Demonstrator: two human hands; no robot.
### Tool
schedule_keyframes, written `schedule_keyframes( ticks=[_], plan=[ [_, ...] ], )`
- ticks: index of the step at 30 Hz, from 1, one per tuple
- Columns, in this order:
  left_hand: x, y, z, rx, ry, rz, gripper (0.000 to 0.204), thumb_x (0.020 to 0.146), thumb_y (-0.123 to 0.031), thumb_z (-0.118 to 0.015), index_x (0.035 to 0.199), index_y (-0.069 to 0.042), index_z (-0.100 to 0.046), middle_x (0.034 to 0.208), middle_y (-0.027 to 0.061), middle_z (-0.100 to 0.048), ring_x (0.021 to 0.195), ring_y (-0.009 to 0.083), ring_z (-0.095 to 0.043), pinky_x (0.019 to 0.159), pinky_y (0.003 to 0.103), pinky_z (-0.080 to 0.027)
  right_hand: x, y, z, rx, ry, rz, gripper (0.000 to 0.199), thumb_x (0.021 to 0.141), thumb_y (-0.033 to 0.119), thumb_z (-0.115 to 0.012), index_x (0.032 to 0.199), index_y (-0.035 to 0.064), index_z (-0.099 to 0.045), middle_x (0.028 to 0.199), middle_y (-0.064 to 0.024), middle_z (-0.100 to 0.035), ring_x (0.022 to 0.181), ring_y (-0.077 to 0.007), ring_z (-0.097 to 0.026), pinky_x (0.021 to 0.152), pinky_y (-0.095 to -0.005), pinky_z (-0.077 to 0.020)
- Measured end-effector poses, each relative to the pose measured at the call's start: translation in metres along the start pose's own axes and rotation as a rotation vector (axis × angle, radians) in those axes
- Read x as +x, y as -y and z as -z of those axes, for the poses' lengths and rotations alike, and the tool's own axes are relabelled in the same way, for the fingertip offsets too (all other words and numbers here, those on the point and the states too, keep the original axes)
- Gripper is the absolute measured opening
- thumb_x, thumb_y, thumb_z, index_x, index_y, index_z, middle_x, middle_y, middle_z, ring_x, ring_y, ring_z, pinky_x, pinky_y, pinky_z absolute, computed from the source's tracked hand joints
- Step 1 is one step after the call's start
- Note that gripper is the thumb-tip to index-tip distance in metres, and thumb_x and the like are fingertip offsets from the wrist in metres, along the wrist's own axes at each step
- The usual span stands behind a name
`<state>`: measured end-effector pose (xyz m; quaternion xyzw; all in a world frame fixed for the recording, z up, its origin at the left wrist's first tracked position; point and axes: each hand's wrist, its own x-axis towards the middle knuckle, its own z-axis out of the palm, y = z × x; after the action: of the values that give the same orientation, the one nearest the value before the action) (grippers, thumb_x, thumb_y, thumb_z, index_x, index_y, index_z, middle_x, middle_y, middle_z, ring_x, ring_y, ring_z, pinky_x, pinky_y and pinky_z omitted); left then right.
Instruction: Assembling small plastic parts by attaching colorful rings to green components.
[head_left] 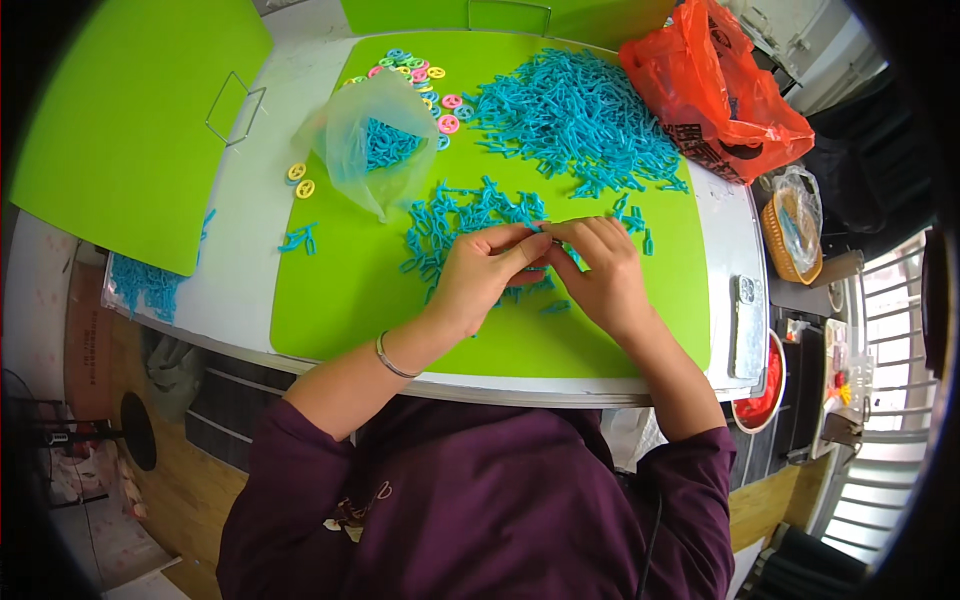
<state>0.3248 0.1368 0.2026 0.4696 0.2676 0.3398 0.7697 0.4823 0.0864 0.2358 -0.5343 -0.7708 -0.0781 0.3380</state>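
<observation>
Above the green mat, my left hand and my right hand meet fingertip to fingertip. Both are closed in a pinch on a small blue plastic piece, mostly covered by the fingers. Under and around them lies a loose heap of blue clip-like pieces. A larger pile of slim blue pieces spreads over the far right of the mat. To the far left of my hands stands an open translucent bag with more blue pieces inside.
Pastel plastic rings lie behind the bag, and yellow ones lie left of it. A red plastic bag sits at the far right corner. A phone rests by the right edge. Green panels stand at the left and back.
</observation>
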Motion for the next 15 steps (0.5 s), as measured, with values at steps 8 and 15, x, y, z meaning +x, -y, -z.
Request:
schedule_keyframes(
  ticks=[8,15],
  plan=[
    [-0.004,-0.027,0.015,-0.092,-0.079,-0.058,0.027,0.092,-0.019,-0.054,0.109,0.0,-0.058,0.101,0.0073,-0.06,0.087,0.0162,-0.062,0.074,0.028,-0.053,0.017,-0.032,0.017,0.248,0.053,-0.38,0.015,0.077,0.006,-0.066,0.092,0.0045,-0.065,0.085,-0.0098,-0.063,0.078,-0.0265,-0.06,0.07,-0.0343,-0.0476],
    [-0.008,-0.033,0.016,-0.085,-0.041,0.002,0.027,0.093,-0.019,-0.051,0.112,0.001,-0.055,0.094,0.0072,-0.06,0.083,0.0134,-0.06,0.072,0.027,-0.053,0.017,-0.084,0.003,-0.172,0.233,-0.16,0.013,0.076,0.012,-0.066,0.088,0.0064,-0.065,0.086,-0.0081,-0.057,0.087,-0.0274,-0.054,0.075,-0.037,-0.0453]
  ],
)
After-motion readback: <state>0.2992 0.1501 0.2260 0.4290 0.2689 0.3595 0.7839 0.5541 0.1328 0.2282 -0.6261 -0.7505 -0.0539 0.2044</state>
